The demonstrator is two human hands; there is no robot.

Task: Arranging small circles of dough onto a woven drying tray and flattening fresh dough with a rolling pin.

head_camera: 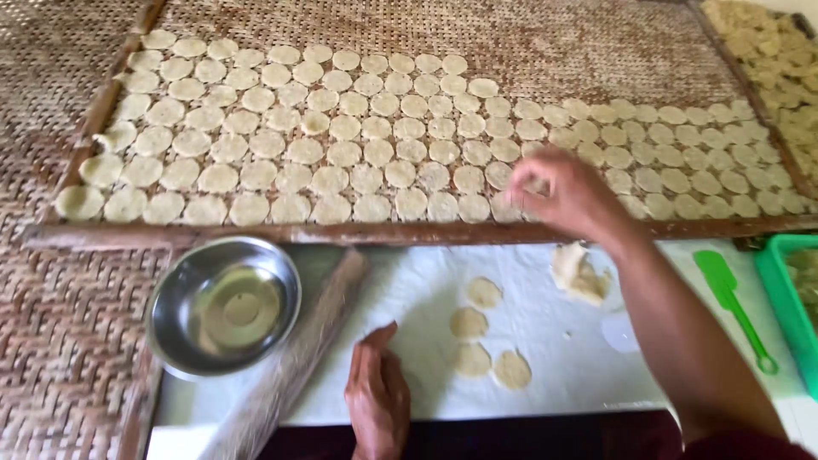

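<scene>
Reaching right hand [567,192] over tray [341,232], grip unclear; left hand [377,396] flat, steel bowl [223,307] beside.

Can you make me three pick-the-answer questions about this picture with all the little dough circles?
1. Where is the right hand?
A. In the metal bowl
B. Over the woven tray's near edge
C. On the green spatula

2. How many dough discs lie loose on the white cloth?
A. Four
B. One
C. Nine

3. How is the metal bowl?
A. Full of dough
B. Upside down
C. Upright, nearly empty

Answers: 1 B, it reaches among the rows on the woven tray. 2 A, four sit beside the left hand. 3 C, its shiny inside shows.
</scene>
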